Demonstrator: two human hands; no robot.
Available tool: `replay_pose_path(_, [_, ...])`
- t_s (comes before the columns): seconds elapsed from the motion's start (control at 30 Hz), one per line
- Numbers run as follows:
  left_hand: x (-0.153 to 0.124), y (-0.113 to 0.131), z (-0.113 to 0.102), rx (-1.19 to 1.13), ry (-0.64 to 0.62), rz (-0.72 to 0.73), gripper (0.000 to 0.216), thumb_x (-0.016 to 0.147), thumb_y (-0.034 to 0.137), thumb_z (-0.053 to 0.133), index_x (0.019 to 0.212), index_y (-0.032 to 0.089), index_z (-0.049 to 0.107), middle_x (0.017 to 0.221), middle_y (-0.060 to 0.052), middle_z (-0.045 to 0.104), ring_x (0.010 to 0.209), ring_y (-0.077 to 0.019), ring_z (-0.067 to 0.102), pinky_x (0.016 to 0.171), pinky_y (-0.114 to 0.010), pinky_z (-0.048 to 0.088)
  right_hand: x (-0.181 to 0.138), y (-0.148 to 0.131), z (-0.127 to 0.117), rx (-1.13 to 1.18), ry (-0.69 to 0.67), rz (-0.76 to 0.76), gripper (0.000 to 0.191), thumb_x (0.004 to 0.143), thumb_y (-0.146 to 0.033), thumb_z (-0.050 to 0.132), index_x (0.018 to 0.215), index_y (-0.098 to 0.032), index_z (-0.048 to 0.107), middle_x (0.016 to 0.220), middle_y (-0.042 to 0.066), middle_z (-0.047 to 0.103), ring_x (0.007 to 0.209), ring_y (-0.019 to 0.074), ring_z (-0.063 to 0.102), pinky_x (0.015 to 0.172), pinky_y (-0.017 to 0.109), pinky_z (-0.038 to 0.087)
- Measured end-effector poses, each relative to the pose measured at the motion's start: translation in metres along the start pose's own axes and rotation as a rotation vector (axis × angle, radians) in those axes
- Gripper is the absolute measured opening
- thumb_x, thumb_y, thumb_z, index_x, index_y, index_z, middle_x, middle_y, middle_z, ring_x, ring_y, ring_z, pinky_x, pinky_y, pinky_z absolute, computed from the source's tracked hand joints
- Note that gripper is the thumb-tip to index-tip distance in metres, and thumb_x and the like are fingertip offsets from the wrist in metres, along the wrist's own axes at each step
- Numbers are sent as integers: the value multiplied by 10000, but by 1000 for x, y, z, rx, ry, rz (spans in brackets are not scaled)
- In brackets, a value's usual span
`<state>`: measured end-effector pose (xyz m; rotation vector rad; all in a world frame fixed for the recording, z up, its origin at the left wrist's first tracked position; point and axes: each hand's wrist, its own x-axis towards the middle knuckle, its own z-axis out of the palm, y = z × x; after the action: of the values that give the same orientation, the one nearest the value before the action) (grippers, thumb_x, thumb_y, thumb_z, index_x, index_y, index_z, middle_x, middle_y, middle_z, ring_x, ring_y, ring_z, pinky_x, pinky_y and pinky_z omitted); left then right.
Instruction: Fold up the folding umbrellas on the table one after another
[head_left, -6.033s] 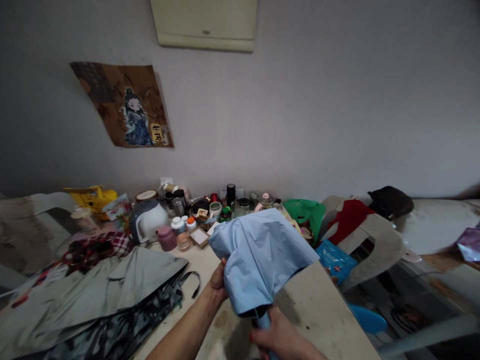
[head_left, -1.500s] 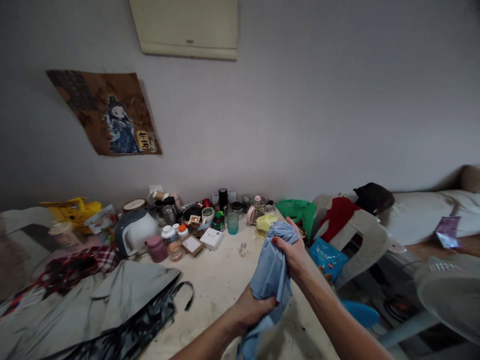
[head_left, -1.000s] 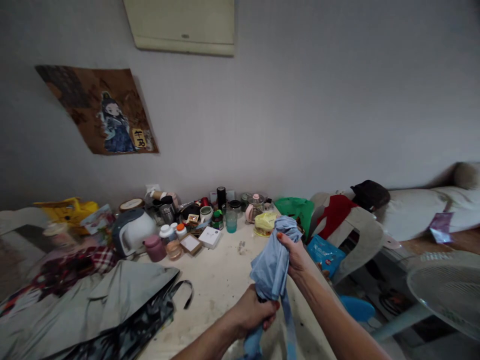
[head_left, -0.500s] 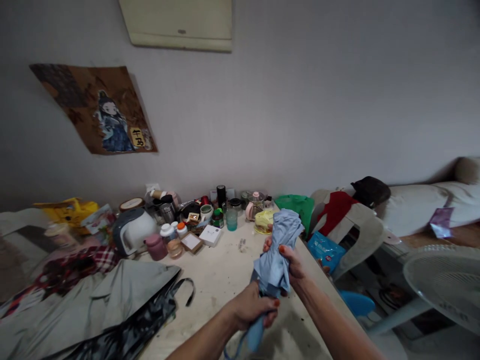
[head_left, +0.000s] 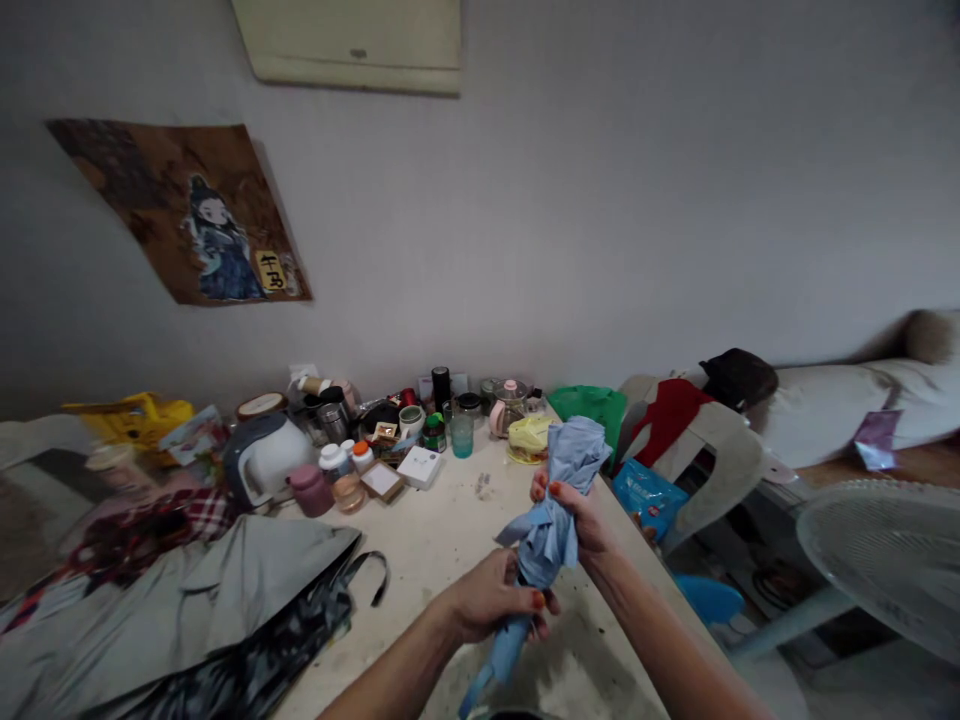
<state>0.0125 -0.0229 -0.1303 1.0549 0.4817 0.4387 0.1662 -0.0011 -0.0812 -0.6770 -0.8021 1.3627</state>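
Two-handed furling, apparently: left hand (head_left: 496, 598) grips blue umbrella (head_left: 553, 548) by its handle (head_left: 508, 645), right hand (head_left: 583, 520) clasps canopy (head_left: 576, 448); snug wrapping seems needed next.

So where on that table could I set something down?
There's open tabletop between the white box, the grey fabric and the left hand, though it's stained. The back is crowded, from the kettle to the glass teapot.

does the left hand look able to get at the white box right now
Probably not while the left hand grips the blue umbrella; otherwise nothing seems to stand between that hand and the white box.
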Motion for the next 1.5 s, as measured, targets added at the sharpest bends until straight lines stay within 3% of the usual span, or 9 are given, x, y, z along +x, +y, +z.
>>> replay_pose_path(0.1, [4, 2, -3, -246, -140, 41, 758, 469, 572, 833, 1020, 112, 590, 795, -105, 678, 566, -173, 644, 476, -230, 471, -6, -3, 6, 27, -190, 59, 380, 539, -394, 817, 739, -150, 606, 634, 8, 578, 528, 87, 467, 463, 183, 378])
replay_pose_path(0.23, [9, 2, 4, -213, -69, 24, 561, 513, 485, 841, 842, 83, 627, 689, -77, 644, 490, -126, 594, 443, -207, 442, -10, -1, 17, 54, -251, 117, 448, 459, -386, 848, 767, -169, 605, 667, 7, 586, 584, 120, 510, 498, 207, 400])
replay_pose_path(0.37, [13, 6, 15, 47, 294, 63, 376, 639, 440, 757, 774, 149, 562, 528, 45, 489, 384, -67, 415, 409, -212, 365, 2, 3, 22, -77, 79, 103, 448, 446, -336, 854, 786, -154, 626, 683, 27, 637, 597, 154, 556, 549, 261, 451])
replay_pose_path(0.5, [14, 5, 15, 502, 640, 267, 198, 711, 302, 674, 824, 159, 596, 685, -12, 576, 566, -133, 531, 563, -265, 442, 14, 10, 22, -226, 462, 18, 411, 458, -253, 839, 789, -177, 607, 676, 17, 661, 585, 183, 577, 587, 318, 482])
replay_pose_path(0.8, [2, 31, -2, 39, 217, 472, 975, 443, 213, 848, 1333, 211, 449, 1290, -91, 531, 1251, -269, 436, 998, -340, 394, -1, 12, 26, -70, 141, 50, 365, 507, -304, 825, 763, -176, 599, 691, -3, 640, 606, 162, 595, 626, 304, 506])
replay_pose_path(0.97, [8, 25, 6, 6, 263, 258, 689, 556, 296, 787, 1184, 157, 540, 873, -43, 637, 716, -156, 584, 640, -265, 471, 3, 19, 28, -148, 172, 86, 369, 517, -298, 824, 789, -158, 618, 693, 28, 653, 607, 178, 593, 613, 326, 504])
replay_pose_path(1.13, [16, 8, 7, 447, 634, 336, 456, 620, 145, 679, 1062, 171, 570, 898, -36, 641, 815, -172, 567, 763, -289, 459, 15, 24, 24, -257, 409, -6, 356, 501, -221, 816, 778, -171, 597, 661, -10, 626, 582, 146, 536, 574, 282, 457])
replay_pose_path(1.37, [1, 16, -8, 99, 108, 120, 562, 494, 286, 801, 968, 136, 538, 725, -27, 631, 597, -137, 553, 574, -263, 430, 6, 13, 27, -87, 143, 97, 340, 445, -249, 802, 722, -149, 632, 637, 2, 613, 565, 131, 537, 554, 261, 456])
replay_pose_path(1.5, [4, 14, -11, 138, 219, 134, 491, 505, 317, 783, 893, 143, 536, 640, 21, 534, 531, -103, 479, 523, -249, 398, 10, 13, 27, -37, 68, 90, 343, 475, -235, 811, 751, -151, 626, 658, 1, 625, 576, 124, 558, 562, 244, 463])
